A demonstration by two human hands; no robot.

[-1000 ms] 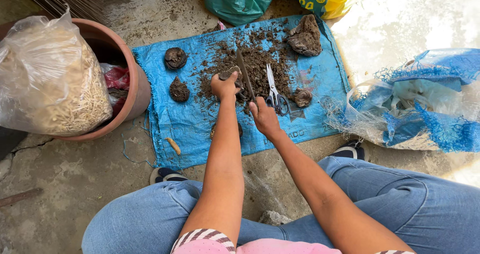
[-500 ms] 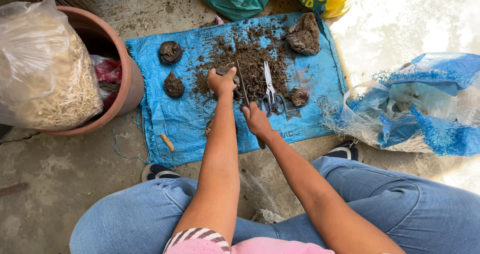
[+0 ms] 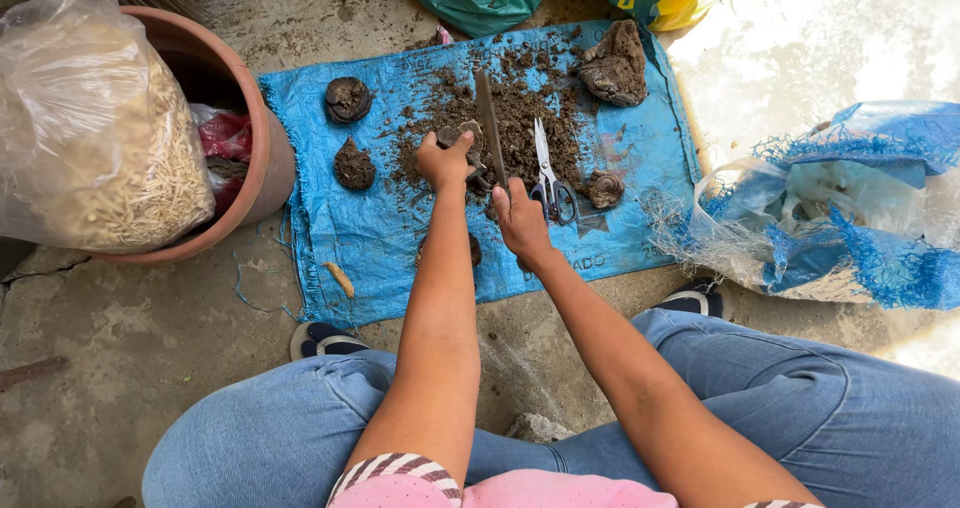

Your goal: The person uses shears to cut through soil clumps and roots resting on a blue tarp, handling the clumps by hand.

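The left hand point(image 3: 443, 163) was closed around a dark, soil-caked lump point(image 3: 462, 140), pinning it at the near edge of the loose soil point(image 3: 520, 118) on the blue sack point(image 3: 380, 238). The right hand point(image 3: 521, 223) was clenched on the handle of a long knife point(image 3: 489, 128), whose blade ran up and away over the lump, just beside the left fingers.

Scissors point(image 3: 548, 178) lay shut on the sack immediately right of the blade. Further out sat other clods: two at the left point(image 3: 348, 99) point(image 3: 354, 164), a small one point(image 3: 604, 189) right of the scissors, a big rough chunk point(image 3: 613, 65) at the far corner.

Off the sack stood a clay pot point(image 3: 262, 138) with a clear bag of pale straw-like bits point(image 3: 95, 138) leaning on it, and a frayed blue-and-white bag point(image 3: 850, 218) at the right.

The risk, as I judged it, lay in how near the blade was to the holding fingers. The lump looked crumbly and uneven; if it gave way or rolled under pressure, the edge could slip sideways into the left thumb or fingers. A soiled handle could also turn in the grip.
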